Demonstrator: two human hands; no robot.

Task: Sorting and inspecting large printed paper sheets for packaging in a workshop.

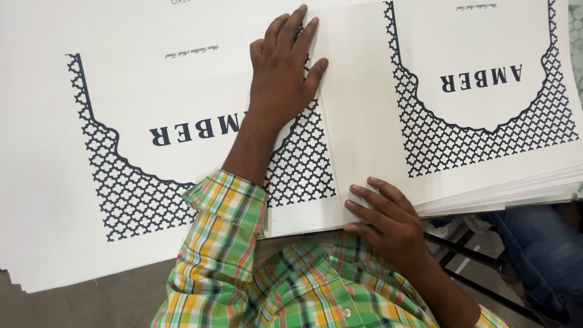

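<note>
Left hand [284, 73] flat on a printed white sheet [139, 97] — right hand [388, 218] at the stack's [486, 188] near edge.

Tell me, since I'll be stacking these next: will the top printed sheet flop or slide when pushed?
The top printed sheet looks thin and probably floppy. Smooth on the stack, it would likely slide easily. The left hand and right hand both press it flat.
</note>
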